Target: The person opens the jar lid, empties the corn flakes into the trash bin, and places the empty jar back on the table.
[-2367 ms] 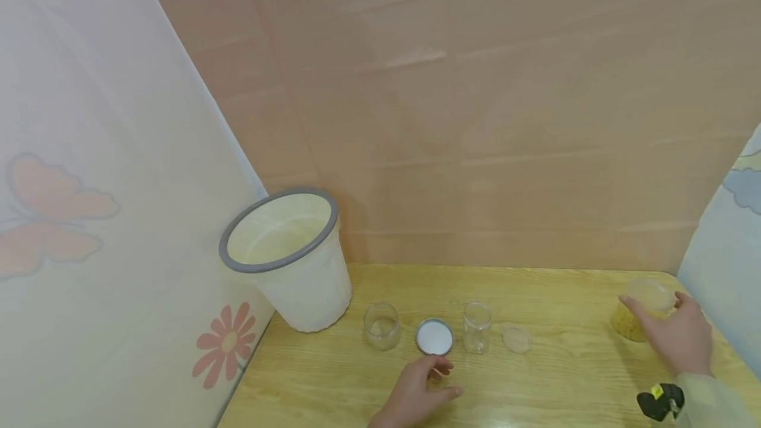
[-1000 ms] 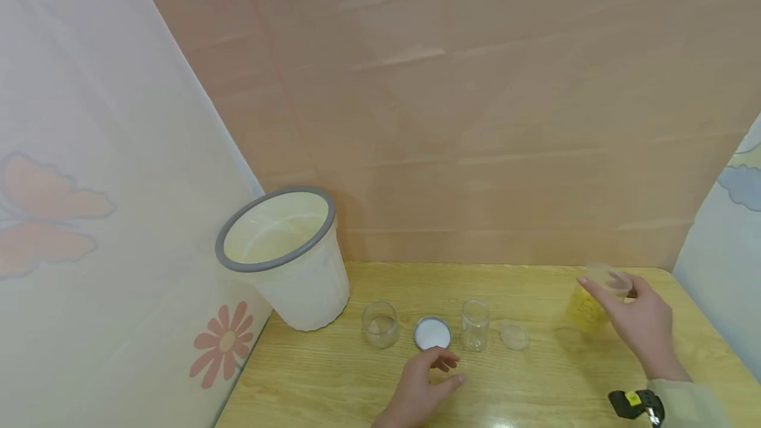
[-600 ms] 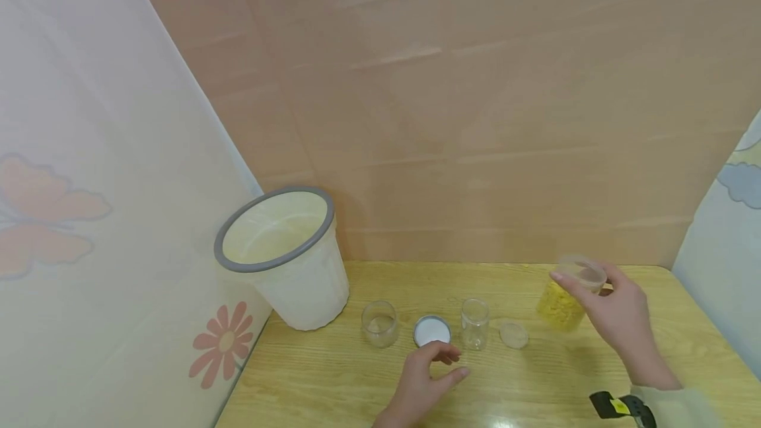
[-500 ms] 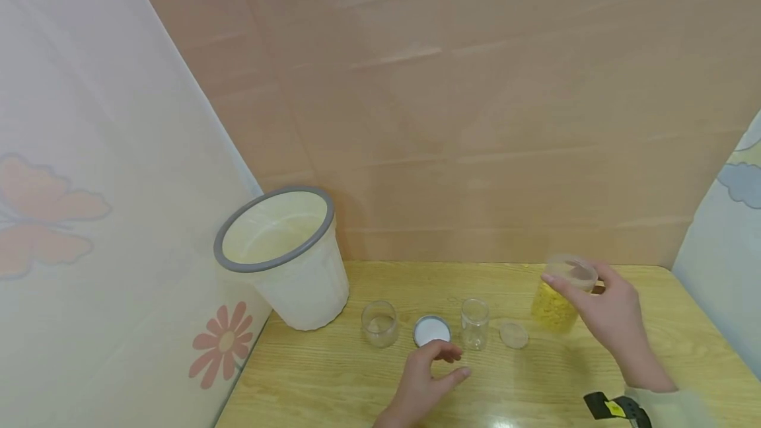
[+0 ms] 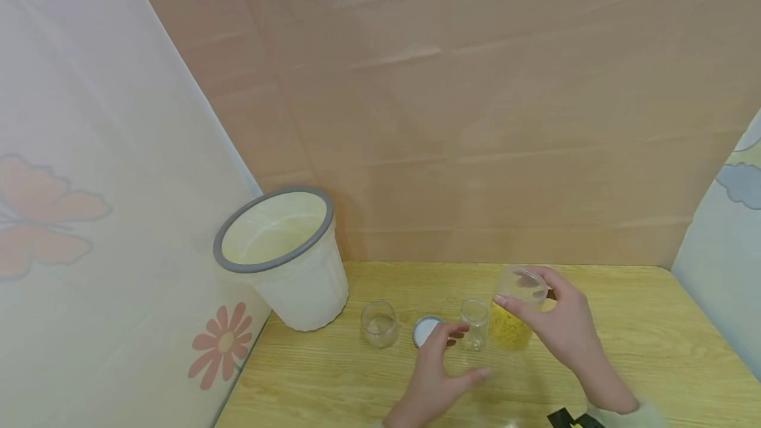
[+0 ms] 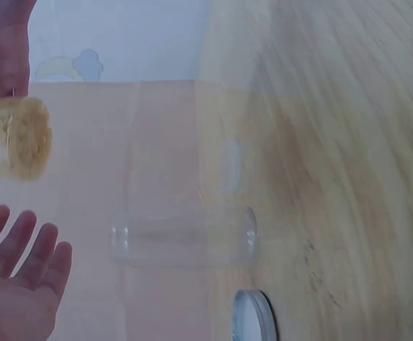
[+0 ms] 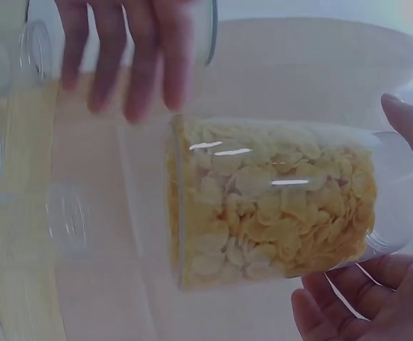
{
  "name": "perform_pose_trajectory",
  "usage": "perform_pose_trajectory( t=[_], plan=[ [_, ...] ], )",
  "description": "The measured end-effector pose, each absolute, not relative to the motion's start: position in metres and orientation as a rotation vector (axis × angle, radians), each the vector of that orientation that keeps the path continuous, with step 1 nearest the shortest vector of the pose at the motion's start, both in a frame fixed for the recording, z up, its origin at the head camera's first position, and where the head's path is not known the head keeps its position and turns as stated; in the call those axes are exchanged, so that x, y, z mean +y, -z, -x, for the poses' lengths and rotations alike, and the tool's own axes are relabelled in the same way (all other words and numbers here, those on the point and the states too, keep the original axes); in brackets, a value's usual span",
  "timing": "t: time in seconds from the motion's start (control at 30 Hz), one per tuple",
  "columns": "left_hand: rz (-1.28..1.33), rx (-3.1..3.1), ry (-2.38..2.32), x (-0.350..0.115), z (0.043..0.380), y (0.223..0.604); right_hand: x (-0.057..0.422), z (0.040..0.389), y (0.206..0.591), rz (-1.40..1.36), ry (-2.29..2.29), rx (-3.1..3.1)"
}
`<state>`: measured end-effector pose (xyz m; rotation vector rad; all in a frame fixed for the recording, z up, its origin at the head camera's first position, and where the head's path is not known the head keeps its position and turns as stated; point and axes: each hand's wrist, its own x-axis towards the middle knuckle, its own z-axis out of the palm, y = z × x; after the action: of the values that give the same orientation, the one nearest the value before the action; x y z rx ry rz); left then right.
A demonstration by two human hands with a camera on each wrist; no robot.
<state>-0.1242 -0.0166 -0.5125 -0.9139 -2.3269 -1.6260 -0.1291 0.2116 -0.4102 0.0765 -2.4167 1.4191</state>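
My right hand (image 5: 565, 325) grips a clear jar of corn flakes (image 5: 511, 325) near its top, thumb on one side and fingers on the other. In the right wrist view the flakes (image 7: 277, 206) fill most of the jar, and its upper end lies between thumb and fingers. The left hand (image 5: 434, 378) is spread and holds nothing, its fingers overlapping the silver-rimmed lid (image 5: 425, 329) in the head view. A slim glass jar (image 5: 474, 335) stands between the hands. The left wrist view shows a small clear disc (image 6: 231, 165) on the table; the corn flake jar covers it in the head view.
A short glass jar (image 5: 379, 325) stands left of the lid on the wooden table (image 5: 315, 382). Behind it at the left is a white bin (image 5: 306, 296) with a grey rim. Cloth-like panels (image 5: 475, 117) rise at the back and both sides.
My right hand has brought the corn flake jar leftward from the table's right end to beside the slim jar. The left hand has shifted slightly up and right, with its fingers spread wider.
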Motion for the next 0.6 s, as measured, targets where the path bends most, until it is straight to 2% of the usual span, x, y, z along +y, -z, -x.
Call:
perform_pose_trajectory(
  t=[0.23,0.6],
  plan=[
    [0.884,-2.313,1.698,-0.003,0.119,0.497,0.179,0.120,0.417,-0.161,-1.442,-2.407],
    [0.731,-2.203,1.670,0.010,0.123,0.496,0.142,0.111,0.428,-0.121,-1.557,-2.310]
  ],
)
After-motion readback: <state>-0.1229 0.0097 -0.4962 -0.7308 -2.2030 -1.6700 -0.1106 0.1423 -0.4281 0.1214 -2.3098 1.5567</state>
